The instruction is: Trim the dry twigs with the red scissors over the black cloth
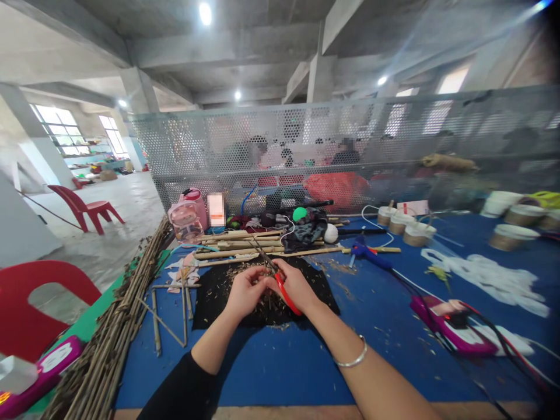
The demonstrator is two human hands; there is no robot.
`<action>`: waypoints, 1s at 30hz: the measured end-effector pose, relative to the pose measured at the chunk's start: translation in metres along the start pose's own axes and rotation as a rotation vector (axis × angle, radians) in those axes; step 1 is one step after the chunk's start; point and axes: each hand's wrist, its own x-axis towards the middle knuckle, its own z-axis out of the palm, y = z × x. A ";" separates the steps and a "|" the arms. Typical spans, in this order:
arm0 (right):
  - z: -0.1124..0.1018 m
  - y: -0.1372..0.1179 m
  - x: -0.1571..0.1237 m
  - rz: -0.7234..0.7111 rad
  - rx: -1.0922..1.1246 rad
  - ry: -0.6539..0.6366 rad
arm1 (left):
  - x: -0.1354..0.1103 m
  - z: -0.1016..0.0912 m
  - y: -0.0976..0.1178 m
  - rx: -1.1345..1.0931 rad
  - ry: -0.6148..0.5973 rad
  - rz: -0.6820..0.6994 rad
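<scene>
My right hand (299,284) grips red-handled scissors (286,296), with the blades pointing up and to the left. Close beside it, my left hand (246,291) is closed in a pinch, its fingertips near the scissors. Whatever it pinches is too small or hidden to make out. Both hands are over a black cloth (207,303) strewn with small pale plant scraps. Several cut sticks (156,321) lie on the blue table left of the cloth, and longer peeled sticks (227,254) lie in a pile behind it.
A long bundle of thin twigs (118,315) runs along the left table edge. On the right are a blue glue gun (370,254), a magenta power strip (476,341), white ribbon (485,280) and several tubs (417,234). A perforated metal screen (188,151) stands behind a pink bottle (196,204).
</scene>
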 end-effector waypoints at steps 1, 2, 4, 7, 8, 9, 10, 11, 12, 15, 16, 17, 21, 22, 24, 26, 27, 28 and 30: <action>0.000 0.000 0.000 -0.003 0.027 -0.011 | 0.000 0.000 0.000 -0.008 0.004 -0.003; 0.000 0.000 0.000 -0.005 0.053 -0.020 | 0.000 0.000 0.001 -0.016 0.006 -0.004; -0.001 0.000 0.000 0.002 0.091 -0.030 | 0.000 0.001 0.001 -0.030 0.012 -0.010; -0.001 0.001 0.001 0.034 0.061 -0.034 | 0.001 0.000 0.001 -0.044 0.021 -0.017; -0.001 0.001 0.000 0.044 0.023 -0.032 | 0.001 0.000 0.000 -0.050 0.023 -0.016; 0.000 0.000 0.000 0.046 -0.021 -0.030 | 0.001 0.000 -0.001 -0.059 0.024 -0.013; 0.000 0.000 0.000 0.040 -0.061 -0.023 | 0.002 0.000 -0.002 -0.069 0.023 -0.012; 0.000 -0.001 -0.001 0.027 -0.091 -0.016 | 0.002 0.000 -0.003 -0.078 0.023 -0.012; 0.001 -0.002 -0.001 0.011 -0.109 -0.009 | 0.003 -0.001 -0.004 -0.083 0.020 -0.012; 0.002 -0.003 -0.001 -0.013 -0.122 -0.007 | 0.002 -0.001 -0.004 -0.087 0.003 -0.011; 0.001 -0.004 -0.002 -0.009 -0.126 -0.006 | 0.002 -0.001 -0.004 -0.087 -0.005 -0.011; 0.001 -0.004 -0.002 -0.002 -0.133 -0.007 | 0.001 -0.001 -0.003 -0.087 -0.011 -0.009; -0.001 -0.003 -0.002 0.028 -0.153 -0.006 | 0.000 -0.001 0.000 -0.094 -0.017 -0.009; -0.002 -0.003 -0.002 0.029 -0.145 -0.009 | 0.000 -0.001 0.000 -0.099 -0.013 -0.016; -0.002 -0.002 -0.002 0.026 -0.110 -0.021 | 0.000 -0.001 0.000 -0.111 0.003 -0.033; -0.002 -0.001 -0.001 0.027 -0.068 -0.035 | 0.001 -0.001 -0.001 -0.118 0.018 -0.037; -0.002 -0.001 -0.001 0.032 -0.056 -0.039 | 0.001 -0.001 -0.002 -0.120 0.023 -0.035; -0.001 -0.001 -0.001 0.036 -0.059 -0.041 | 0.001 -0.001 -0.003 -0.120 0.026 -0.032; 0.000 0.000 -0.002 0.043 -0.107 -0.029 | 0.001 -0.002 -0.004 -0.115 0.025 -0.018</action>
